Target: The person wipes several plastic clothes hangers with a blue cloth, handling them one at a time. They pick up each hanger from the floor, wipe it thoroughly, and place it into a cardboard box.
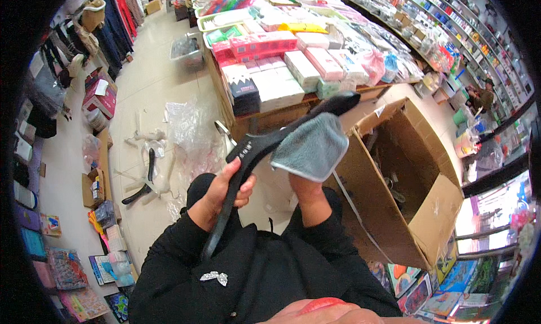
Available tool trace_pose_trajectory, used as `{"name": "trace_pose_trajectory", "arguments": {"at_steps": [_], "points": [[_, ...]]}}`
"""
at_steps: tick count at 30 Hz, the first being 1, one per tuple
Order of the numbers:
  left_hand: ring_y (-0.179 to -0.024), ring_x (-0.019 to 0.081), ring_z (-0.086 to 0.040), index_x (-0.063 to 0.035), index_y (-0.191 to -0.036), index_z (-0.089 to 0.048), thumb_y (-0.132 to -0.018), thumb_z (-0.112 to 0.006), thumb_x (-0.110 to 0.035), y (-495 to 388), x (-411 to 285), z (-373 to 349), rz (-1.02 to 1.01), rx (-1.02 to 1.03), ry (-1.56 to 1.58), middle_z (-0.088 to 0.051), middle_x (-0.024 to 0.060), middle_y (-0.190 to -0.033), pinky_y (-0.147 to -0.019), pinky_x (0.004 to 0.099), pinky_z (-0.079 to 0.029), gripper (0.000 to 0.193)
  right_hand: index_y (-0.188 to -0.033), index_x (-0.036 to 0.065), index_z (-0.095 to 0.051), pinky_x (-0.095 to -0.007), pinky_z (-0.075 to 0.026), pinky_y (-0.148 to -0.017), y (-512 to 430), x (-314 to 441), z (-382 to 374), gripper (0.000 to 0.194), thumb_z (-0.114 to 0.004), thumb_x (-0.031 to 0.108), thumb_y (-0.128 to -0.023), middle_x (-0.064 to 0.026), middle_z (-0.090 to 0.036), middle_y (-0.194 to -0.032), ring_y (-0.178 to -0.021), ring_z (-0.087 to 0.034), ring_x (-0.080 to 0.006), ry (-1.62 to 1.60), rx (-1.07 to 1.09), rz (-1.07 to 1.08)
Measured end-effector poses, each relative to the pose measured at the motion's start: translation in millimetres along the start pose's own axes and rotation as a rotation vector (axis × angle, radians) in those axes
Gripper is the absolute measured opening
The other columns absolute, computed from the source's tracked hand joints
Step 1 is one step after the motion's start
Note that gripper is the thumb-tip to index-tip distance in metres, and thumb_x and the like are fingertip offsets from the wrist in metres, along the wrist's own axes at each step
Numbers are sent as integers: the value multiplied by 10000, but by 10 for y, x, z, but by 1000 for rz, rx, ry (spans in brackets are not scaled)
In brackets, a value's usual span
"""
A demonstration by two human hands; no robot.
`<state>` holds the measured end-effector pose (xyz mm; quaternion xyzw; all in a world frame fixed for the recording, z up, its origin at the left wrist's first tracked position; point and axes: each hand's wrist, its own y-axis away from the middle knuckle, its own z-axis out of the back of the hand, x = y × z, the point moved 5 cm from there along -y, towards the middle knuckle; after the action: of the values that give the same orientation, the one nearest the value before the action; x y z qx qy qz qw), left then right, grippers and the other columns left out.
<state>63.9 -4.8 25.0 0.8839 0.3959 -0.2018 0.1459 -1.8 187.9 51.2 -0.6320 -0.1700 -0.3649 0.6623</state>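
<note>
A black plastic clothes hanger (262,144) is held slantwise over my lap. My left hand (226,190) grips it near its middle, thumb on top, by some white writing. A grey-blue cloth (315,146) covers the fingers of my right hand (308,195) and lies against the hanger's upper right arm; the fingers under it are hidden. The hanger's metal hook (225,133) points away from me. On the floor to the left lie another black hanger (146,188) and several pale clear hangers (167,167).
A large open cardboard box (380,197) stands at my right. Ahead, a display table (287,106) is piled with packaged goods. Crumpled clear plastic wrap (192,129) lies on the tiled floor. Goods line the left side, and shelves run along the right, with a person (484,97) near them.
</note>
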Motion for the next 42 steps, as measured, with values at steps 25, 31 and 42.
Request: {"name": "trace_pose_trajectory", "arguments": {"at_steps": [25,31,42], "points": [[-422,107,-397,-73,-868,-563,-1015,-422,-504,15,-186,-131,-22,-141,-213,-496,5,-611,-381,239,-339,477,-1070,8,-613,-357,-497,-830,392,407,-567,203,-648,51,-874,-95,-647,-1040,-941,-608,-235,-222,291,-220],[-436,111,-434,-80,-873,-547,-987,-524,-430,61,-463,-134,-172,-233,-376,-528,22,-624,-382,251,-341,368,-1156,1,-633,-364,-488,-954,332,315,-353,244,-612,98,-933,-136,-623,-1221,-1113,-606,-250,-715,111,-455],[-868,170,-630,-9,-1223,-532,-823,-727,-104,29,-707,-492,-360,-237,-974,-649,73,-965,-798,303,-498,455,-1423,33,-444,-460,-321,-1151,-133,756,-417,600,-541,352,-924,-189,-450,-1445,-1331,-446,-328,752,437,368]]}}
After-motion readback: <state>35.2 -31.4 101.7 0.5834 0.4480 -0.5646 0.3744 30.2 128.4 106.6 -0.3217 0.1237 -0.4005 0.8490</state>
